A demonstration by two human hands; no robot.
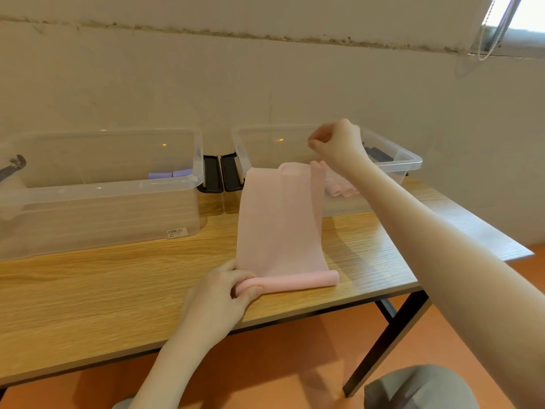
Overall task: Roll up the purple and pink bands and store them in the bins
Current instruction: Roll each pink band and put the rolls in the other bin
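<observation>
On the wooden table (118, 278), the left hand (224, 290) grips the half-rolled translucent pink rubber band (280, 225); the right hand (336, 146) pinches its far end; rolled bands already lie in both clear plastic bins (112, 190).

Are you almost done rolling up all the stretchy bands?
Partly. Purple rolls already lie in the left bin, and pink rolls in the right bin. One pink band is in hand: the left hand grips its rolled end on the table, while the right hand is raised over the right bin. Most of it is unrolled, then it needs storing.

Two bins (100, 190) (392, 160) side by side on table (118, 290), band (277, 225) in front.
</observation>
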